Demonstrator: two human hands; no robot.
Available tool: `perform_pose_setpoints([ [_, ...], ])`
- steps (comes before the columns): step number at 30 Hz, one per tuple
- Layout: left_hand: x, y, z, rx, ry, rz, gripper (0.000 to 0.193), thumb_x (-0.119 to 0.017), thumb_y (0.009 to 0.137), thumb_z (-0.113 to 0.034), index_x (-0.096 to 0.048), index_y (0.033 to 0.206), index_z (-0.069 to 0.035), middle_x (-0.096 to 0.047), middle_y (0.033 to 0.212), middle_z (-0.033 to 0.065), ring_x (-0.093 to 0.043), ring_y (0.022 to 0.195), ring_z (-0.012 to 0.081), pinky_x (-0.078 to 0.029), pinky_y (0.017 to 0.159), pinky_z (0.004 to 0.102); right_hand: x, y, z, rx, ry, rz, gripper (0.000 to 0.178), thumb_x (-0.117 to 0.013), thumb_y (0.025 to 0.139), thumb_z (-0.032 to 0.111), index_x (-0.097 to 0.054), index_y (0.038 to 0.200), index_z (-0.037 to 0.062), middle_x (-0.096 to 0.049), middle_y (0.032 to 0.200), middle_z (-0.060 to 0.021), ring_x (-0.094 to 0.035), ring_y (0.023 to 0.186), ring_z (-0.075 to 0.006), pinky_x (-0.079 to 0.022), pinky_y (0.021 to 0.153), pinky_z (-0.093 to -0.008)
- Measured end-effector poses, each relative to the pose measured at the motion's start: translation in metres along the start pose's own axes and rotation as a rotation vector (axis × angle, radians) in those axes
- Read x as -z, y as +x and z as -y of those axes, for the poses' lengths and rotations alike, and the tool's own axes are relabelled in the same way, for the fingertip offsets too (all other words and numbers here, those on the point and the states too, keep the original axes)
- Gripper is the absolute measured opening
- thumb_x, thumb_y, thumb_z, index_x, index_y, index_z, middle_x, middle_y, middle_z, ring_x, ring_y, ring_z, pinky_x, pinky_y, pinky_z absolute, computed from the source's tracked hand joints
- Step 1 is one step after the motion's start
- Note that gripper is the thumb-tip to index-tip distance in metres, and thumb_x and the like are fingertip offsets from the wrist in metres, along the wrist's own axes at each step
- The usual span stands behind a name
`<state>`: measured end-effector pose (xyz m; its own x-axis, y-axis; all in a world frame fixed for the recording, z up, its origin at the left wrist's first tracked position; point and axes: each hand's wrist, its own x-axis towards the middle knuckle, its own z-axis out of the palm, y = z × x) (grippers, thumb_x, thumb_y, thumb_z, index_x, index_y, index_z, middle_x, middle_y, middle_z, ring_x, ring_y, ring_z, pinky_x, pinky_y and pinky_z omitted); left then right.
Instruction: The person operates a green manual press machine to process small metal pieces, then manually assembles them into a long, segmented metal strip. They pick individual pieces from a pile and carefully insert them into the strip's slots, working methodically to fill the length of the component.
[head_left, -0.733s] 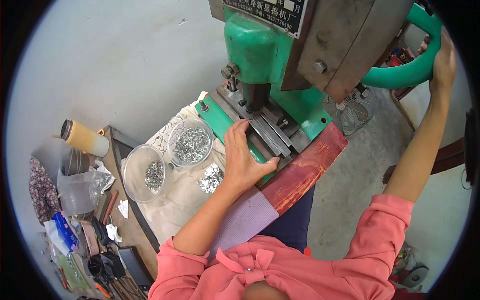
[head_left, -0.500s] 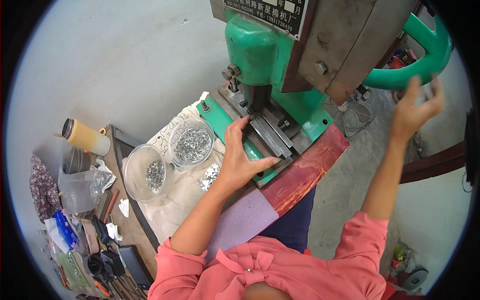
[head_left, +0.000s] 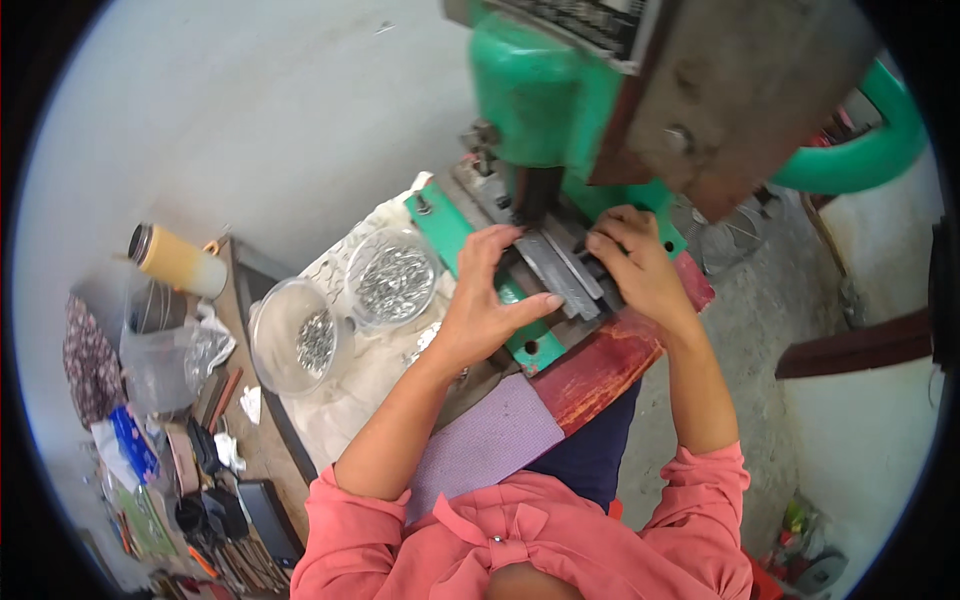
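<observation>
A green press machine [head_left: 525, 90] stands over a metal die block [head_left: 560, 270] with a long groove. My left hand [head_left: 485, 305] rests at the die's left side, its thumb on the near end and its fingertips close to the dark punch [head_left: 537, 195]. Its thumb and fingers are spread apart. On the die's other side is my right hand [head_left: 640, 265], fingers bent and drawn together at the die's edge. What those fingertips hold, if anything, is hidden. The press's green handwheel [head_left: 850, 165] is at the upper right, with no hand on it.
Two clear plastic tubs [head_left: 290, 375] of small metal parts stand on a cloth left of the press. A purple mat [head_left: 490, 440] and red wooden board [head_left: 610, 360] lie in front. A yellow bottle [head_left: 180, 262] and various tools crowd the left bench [head_left: 270, 455].
My right hand has come down and left from beside the green handwheel to the die. My left hand stays by the die. The view has shifted slightly.
</observation>
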<state>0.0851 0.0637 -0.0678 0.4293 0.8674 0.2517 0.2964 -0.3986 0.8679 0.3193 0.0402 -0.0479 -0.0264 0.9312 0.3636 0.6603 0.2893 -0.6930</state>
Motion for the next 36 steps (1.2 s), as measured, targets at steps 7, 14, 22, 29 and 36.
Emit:
perform_pose_setpoints([
  [7,-0.016,0.005,0.018,-0.192,-0.058,-0.101,0.078,-0.087,0.077,-0.037,-0.05,0.135,-0.001,-0.047,0.137,0.0188,-0.045,0.13,0.0353,-0.038,0.109,0.0437,-0.003,-0.002,-0.019,-0.082,0.261,0.04,0.022,-0.062,0.097,0.017,-0.065,0.094,-0.0049,-0.062,0.107,-0.0134,-0.054,0.109,-0.0269,-0.039,0.099,-0.0365],
  [14,-0.01,0.003,0.007,-0.076,-0.121,-0.042,0.077,-0.086,0.078,-0.039,-0.05,0.135,-0.001,-0.046,0.135,0.019,-0.042,0.128,0.0371,-0.035,0.109,0.0442,0.002,-0.005,-0.017,-0.086,0.157,0.104,0.03,-0.059,0.102,0.026,-0.064,0.1,-0.0035,-0.051,0.131,-0.013,-0.048,0.121,-0.0252,-0.035,0.106,-0.0357],
  [22,-0.013,0.005,0.009,-0.07,-0.122,-0.051,0.078,-0.084,0.078,-0.043,-0.052,0.134,0.0,-0.046,0.135,0.0194,-0.042,0.126,0.037,-0.035,0.109,0.0439,0.005,-0.003,-0.03,-0.087,0.316,0.17,0.034,-0.064,0.099,0.031,-0.062,0.104,-0.0021,-0.05,0.134,-0.0116,-0.047,0.123,-0.023,-0.035,0.107,-0.0352],
  [29,-0.009,0.006,0.007,-0.064,-0.127,-0.033,0.075,-0.083,0.079,-0.045,-0.054,0.131,0.001,-0.048,0.133,0.0183,-0.043,0.125,0.0357,-0.035,0.109,0.0429,0.0,-0.042,-0.028,0.052,0.112,-0.195,0.029,-0.07,0.092,0.029,-0.061,0.099,0.0021,-0.059,0.113,-0.0118,-0.052,0.112,-0.0282,-0.038,0.103,-0.0406],
  [36,-0.007,0.007,0.008,-0.041,-0.131,-0.033,0.072,-0.083,0.079,-0.042,-0.055,0.13,0.001,-0.049,0.131,0.0182,-0.042,0.125,0.0363,-0.036,0.108,0.0434,-0.011,-0.066,0.026,0.226,-0.347,-0.154,0.03,-0.082,0.08,0.02,-0.058,0.09,0.004,-0.059,0.094,-0.0117,-0.053,0.097,-0.0344,-0.041,0.087,-0.0456],
])
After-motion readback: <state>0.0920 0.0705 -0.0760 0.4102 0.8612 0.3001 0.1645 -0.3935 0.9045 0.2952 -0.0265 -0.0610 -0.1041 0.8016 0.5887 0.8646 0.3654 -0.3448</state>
